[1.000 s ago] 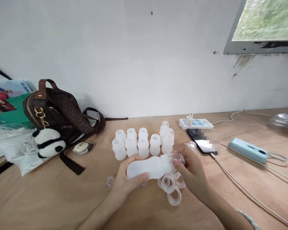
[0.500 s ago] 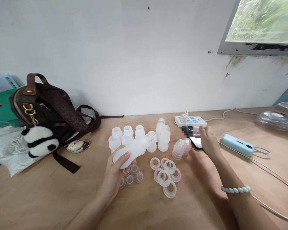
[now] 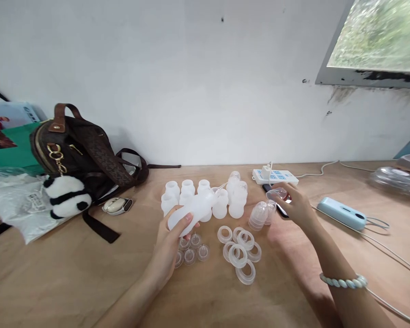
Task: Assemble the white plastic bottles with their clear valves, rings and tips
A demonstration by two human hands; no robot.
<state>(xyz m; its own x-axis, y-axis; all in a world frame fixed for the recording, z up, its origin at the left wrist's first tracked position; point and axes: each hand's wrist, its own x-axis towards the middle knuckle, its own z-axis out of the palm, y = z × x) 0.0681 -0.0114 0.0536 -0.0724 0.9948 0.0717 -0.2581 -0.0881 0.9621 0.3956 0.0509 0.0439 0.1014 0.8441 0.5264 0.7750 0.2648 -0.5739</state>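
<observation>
My left hand [image 3: 171, 243] is wrapped round a translucent white baby bottle [image 3: 191, 213], tilted with its top end up and to the right. In my right hand [image 3: 295, 202] the fingers pinch a clear dome cap [image 3: 276, 193] above a dark phone [image 3: 283, 211]. Stacked clear dome caps [image 3: 258, 216] stand just left of that hand. Several open white bottles [image 3: 187, 187] are lined up behind the held one, and capped bottles [image 3: 237, 198] are to its right. Below lie loose clear rings [image 3: 238, 256] and small clear nipples [image 3: 190, 256].
A brown backpack [image 3: 85, 146] with a panda plush [image 3: 68, 197] sits at the left, near a mouse-like cream object [image 3: 114, 206]. A power strip [image 3: 276, 176] is by the wall. A light blue power bank [image 3: 341, 213] and its white cable [image 3: 376, 243] lie at the right.
My right hand has brought the clear cap slightly left and lower, nearer the stacked caps. My left hand still grips the bottle. The whole view has shifted a little.
</observation>
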